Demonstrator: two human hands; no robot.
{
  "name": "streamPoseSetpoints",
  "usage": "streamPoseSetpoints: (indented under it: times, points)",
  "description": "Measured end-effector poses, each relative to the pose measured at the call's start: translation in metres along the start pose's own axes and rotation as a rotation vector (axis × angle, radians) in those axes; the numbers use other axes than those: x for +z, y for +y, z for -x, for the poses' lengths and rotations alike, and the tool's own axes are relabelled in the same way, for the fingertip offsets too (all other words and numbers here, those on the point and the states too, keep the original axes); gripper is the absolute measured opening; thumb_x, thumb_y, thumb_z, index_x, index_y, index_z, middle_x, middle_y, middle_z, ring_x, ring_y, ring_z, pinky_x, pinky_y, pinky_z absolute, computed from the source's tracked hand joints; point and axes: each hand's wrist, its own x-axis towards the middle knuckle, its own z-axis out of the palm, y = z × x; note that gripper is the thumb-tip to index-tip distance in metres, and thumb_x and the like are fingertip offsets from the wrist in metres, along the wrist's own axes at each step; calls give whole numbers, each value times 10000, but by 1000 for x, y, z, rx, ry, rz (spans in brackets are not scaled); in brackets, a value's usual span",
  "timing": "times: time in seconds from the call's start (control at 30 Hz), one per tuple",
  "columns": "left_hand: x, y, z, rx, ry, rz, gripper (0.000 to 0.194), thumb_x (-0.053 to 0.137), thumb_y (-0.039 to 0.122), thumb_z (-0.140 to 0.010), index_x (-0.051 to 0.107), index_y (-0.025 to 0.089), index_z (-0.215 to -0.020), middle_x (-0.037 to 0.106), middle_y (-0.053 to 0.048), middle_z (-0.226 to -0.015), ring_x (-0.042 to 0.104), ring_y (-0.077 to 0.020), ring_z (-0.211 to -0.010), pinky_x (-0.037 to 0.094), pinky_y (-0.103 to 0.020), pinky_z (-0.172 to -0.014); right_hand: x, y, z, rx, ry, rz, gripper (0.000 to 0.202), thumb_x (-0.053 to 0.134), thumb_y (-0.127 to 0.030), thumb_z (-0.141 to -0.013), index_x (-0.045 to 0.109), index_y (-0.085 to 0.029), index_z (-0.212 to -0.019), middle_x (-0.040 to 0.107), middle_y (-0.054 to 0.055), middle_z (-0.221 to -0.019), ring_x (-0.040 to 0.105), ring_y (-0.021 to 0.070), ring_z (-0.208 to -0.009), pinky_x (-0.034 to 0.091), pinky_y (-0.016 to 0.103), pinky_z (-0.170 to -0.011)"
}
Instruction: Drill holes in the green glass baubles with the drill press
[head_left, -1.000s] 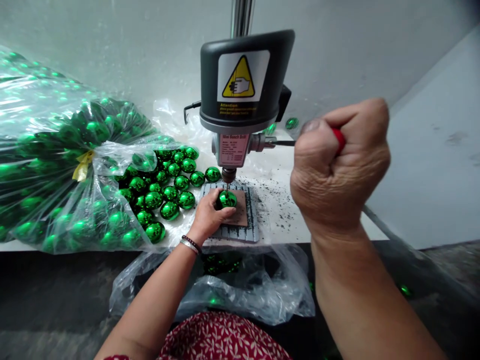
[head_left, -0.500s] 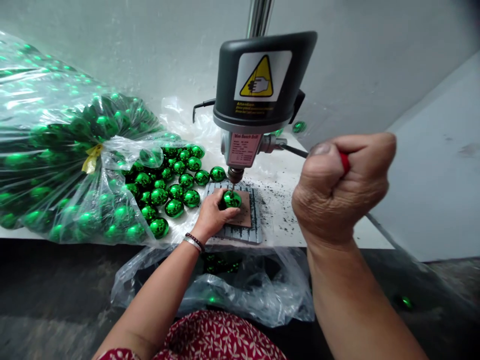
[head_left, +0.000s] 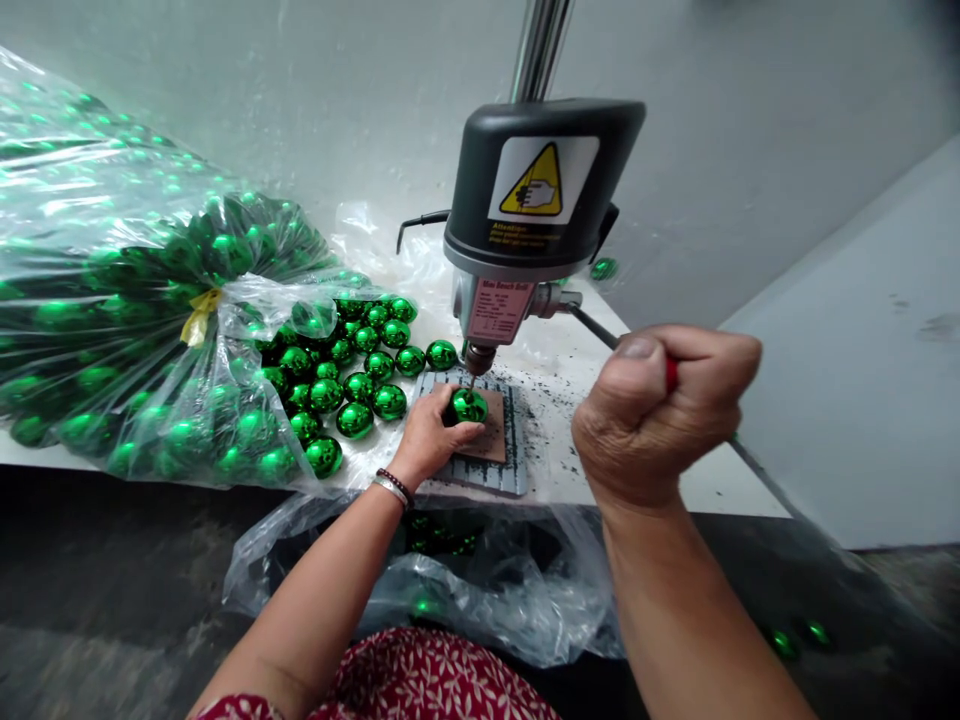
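Lever (head_left: 596,325) has been swung lower, its red knob (head_left: 671,375) clenched in the right hand (head_left: 652,425); green ball (head_left: 471,406) is still grasped by the left hand (head_left: 429,437) on the brown board (head_left: 495,443), so drill bit (head_left: 472,382) is apparently being fed downward (depth unclear).

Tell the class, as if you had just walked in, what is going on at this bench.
A person is working at a small bench drill. The left hand grips a shiny green ball on a brown pad, right under the drill bit. The right hand is closed around the red-ended lever. Dark shavings lie about the base, and more green balls sit loose to its left.
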Motion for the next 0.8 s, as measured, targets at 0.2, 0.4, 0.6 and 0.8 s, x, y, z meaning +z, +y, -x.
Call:
streamPoseSetpoints:
  times: [0.2,0.4,0.6,0.8]
  points:
    - [0,0,1,-3,2,23,399,722,304,-713,610,184,-1077,650,-29,-935,581,-210,-908,445,-328,-836,-3,5,19,-25,-30,-11,28,439,-177,-827,453,-171,-803,466,-20,-677,425,48,-625,337,202,-592]
    - [1,-3,1,-3,7,24,435,726,309,-700,598,188,-1097,647,-30,-962,580,-213,-927,445,-328,-837,0,1,-2,23,-24,-1,117,422,-216,-854,472,-153,-770,474,-20,-670,411,38,-596,313,195,-567]
    - [-4,0,6,31,-17,55,426,700,219,-666,578,182,-1072,638,-30,-970,589,-212,-919,463,-341,-841,16,-7,-71,257,-126,-39,224,375,-239,-872,461,-125,-699,413,-53,-598,341,2,-573,268,191,-614]
    - [-27,-6,36,151,-105,16,619,757,239,-610,538,177,-1186,565,-122,-1257,517,-277,-1173,399,-416,-1025,16,-11,-76,375,-163,-16,196,383,-225,-845,453,-135,-686,412,-67,-619,349,8,-608,263,256,-664]
